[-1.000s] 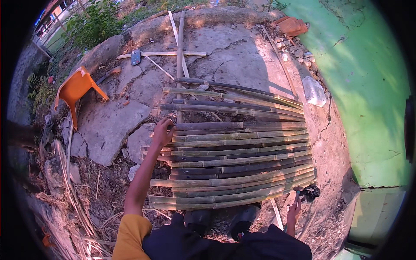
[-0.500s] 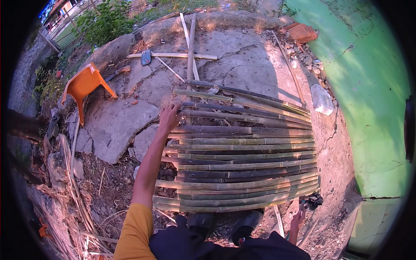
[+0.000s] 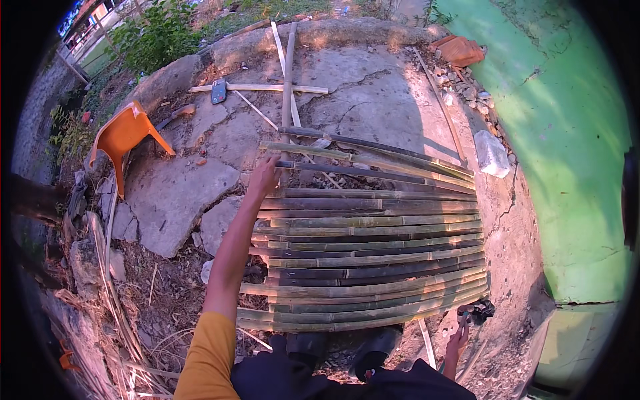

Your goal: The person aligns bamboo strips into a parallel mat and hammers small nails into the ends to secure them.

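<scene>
Behind bamboo slats (image 3: 373, 247), right hand (image 3: 457, 341) w/ dark tool, grip unclear

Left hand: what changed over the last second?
The left hand reached farther up the bamboo slats, from a middle slat's end to the far ones near the top, and now rests on an end there. The right hand stayed low at the near right corner; the slats and orange chair look unmoved.

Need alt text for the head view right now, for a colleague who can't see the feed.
The person's left hand reaches to the left ends of the far split bamboo slats, which lie side by side on cracked concrete ground. Their right hand hangs low beside a small dark object. An overturned orange plastic chair lies at left.
</scene>
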Demonstrator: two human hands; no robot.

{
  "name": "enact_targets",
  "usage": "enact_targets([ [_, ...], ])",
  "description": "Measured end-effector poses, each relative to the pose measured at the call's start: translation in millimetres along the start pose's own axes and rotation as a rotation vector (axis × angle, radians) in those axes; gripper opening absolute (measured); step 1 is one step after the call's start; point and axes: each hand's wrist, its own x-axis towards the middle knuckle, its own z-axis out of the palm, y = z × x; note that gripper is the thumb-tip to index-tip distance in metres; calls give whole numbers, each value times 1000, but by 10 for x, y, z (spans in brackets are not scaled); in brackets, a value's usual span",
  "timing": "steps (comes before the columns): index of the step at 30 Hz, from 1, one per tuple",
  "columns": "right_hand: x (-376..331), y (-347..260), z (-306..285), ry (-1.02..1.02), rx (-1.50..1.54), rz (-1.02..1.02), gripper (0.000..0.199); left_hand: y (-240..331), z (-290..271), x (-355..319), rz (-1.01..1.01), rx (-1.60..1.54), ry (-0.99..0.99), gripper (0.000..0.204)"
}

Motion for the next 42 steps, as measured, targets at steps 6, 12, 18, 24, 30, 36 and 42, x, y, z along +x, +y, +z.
enact_targets([
  [6, 38, 193, -88, 21, 40, 32, 43, 75, 60, -36, -96, -16, -222, 17],
  [12, -37, 233, -7, -38, 17, 50, 42, 7, -141, -221, -103, -126, -156, 15],
  [18, -31, 330, -231, 49, -25, 8, 40, 180, 18, 286, -82, -4, -19, 37],
  [24, -140, -115, -110, 20, -57, 105, 40, -431, 235, 599, -189, 273, -230, 41],
  [30, -219, -112, -159, 44, -151, 95, 38, -365, 22, 413, -150, 86, -247, 29],
  [36, -157, 117, -273, 39, -101, 113, 41, 27, -163, 135, -134, 3, -248, 22],
  [42, -64, 178, -309, 64, -42, 30, 37, -205, 57, 431, -226, 42, -152, 29],
])
